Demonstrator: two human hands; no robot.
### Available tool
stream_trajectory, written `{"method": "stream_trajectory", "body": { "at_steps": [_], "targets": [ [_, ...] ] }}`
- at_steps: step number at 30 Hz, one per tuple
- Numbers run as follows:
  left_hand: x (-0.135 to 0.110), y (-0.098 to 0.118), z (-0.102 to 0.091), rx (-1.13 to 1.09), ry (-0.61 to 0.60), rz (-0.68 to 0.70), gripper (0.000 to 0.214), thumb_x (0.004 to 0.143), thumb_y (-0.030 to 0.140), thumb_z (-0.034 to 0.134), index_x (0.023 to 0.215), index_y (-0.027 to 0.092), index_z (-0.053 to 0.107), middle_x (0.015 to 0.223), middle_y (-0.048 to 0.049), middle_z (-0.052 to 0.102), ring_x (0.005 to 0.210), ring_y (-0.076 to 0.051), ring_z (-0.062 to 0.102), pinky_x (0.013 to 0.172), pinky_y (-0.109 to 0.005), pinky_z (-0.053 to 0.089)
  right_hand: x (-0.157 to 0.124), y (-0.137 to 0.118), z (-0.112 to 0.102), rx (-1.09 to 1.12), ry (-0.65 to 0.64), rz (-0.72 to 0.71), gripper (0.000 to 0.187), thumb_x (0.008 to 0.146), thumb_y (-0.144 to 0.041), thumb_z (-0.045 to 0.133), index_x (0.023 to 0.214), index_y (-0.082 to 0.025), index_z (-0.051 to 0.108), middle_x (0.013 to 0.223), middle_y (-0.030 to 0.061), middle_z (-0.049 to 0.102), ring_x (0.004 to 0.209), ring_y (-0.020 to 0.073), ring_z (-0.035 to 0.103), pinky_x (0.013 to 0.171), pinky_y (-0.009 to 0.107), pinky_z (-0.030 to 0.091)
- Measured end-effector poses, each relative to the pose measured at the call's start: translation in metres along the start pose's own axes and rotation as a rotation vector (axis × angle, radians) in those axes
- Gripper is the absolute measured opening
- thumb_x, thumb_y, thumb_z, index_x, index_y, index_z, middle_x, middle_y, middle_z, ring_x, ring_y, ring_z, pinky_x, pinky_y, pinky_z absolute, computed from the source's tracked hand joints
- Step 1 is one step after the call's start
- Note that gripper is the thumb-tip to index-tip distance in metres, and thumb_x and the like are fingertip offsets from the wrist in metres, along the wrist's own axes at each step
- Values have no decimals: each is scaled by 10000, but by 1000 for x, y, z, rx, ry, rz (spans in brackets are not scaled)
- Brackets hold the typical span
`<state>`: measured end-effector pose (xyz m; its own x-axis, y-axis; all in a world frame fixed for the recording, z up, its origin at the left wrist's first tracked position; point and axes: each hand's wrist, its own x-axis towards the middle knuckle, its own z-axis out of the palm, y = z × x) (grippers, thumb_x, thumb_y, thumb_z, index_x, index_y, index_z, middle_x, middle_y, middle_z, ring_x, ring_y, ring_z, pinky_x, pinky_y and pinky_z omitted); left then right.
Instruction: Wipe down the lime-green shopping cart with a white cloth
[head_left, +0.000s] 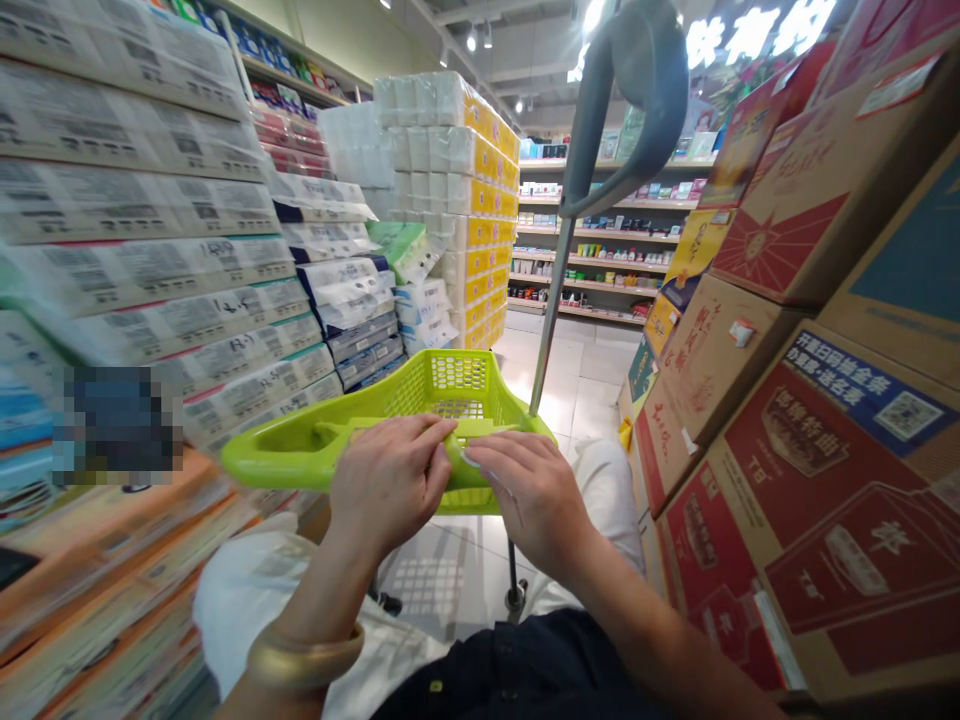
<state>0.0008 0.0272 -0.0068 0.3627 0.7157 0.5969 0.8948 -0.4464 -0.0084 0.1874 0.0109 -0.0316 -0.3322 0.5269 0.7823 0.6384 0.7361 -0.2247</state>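
A lime-green plastic shopping basket (427,375) with perforated walls stands just before my knees. It has a metal pole (553,310) at its right side, topped by a grey loop handle (589,120). My left hand (394,475) is closed over the basket's near rim, a gold bangle (304,655) on that wrist. Right beside it, my right hand (529,485) bends its fingers over the same rim, with the thumb hidden beneath. The fingertips of both hands nearly meet. Much of the basket's inside is hidden; no goods show in it.
Stacked tissue packs (225,270) line the left. Wrapped paper rolls (427,150) form a tall pile ahead. Printed cartons (825,430) rise close on the right. Beyond the tiled aisle (570,365) stand product shelves (600,250). A caster (516,597) shows below.
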Motion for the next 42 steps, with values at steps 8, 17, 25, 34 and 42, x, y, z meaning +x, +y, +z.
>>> {"method": "stream_trajectory", "body": {
  "at_steps": [8,17,25,34,42],
  "targets": [
    [0,1,-2,15,-19,-4,392,904,307,389,1132,230,698,1109,-53,735,980,-267,676,835,-430,514,-2,-6,3,-47,49,73,237,955,-153,527,1084,-232,709,1076,46,755,1022,198,666,903,359,496],
    [1,0,-1,10,-2,11,394,901,307,389,1120,227,706,1085,-68,740,955,-276,681,818,-439,517,13,-2,-2,-52,-117,122,194,951,-167,544,1021,-223,717,995,50,770,940,195,692,823,330,493],
    [0,0,0,12,3,12,385,913,300,388,1129,232,700,1098,-58,736,971,-267,679,832,-431,512,-10,1,2,31,78,-35,237,978,-156,509,1104,-236,693,1127,32,747,1092,186,643,945,361,468],
    [2,-3,0,5,-16,18,405,912,306,372,1123,218,706,1102,-69,737,975,-278,679,842,-447,518,16,2,-2,-13,-128,128,178,941,-153,560,1000,-217,716,989,42,772,940,192,697,826,320,484],
    [1,-4,-3,-3,-12,36,413,910,309,365,1116,214,710,1101,-73,737,976,-270,682,850,-435,525,-11,3,-4,68,28,-43,247,972,-165,518,1114,-257,697,1125,42,744,1098,183,638,943,356,480]
  ]
}}
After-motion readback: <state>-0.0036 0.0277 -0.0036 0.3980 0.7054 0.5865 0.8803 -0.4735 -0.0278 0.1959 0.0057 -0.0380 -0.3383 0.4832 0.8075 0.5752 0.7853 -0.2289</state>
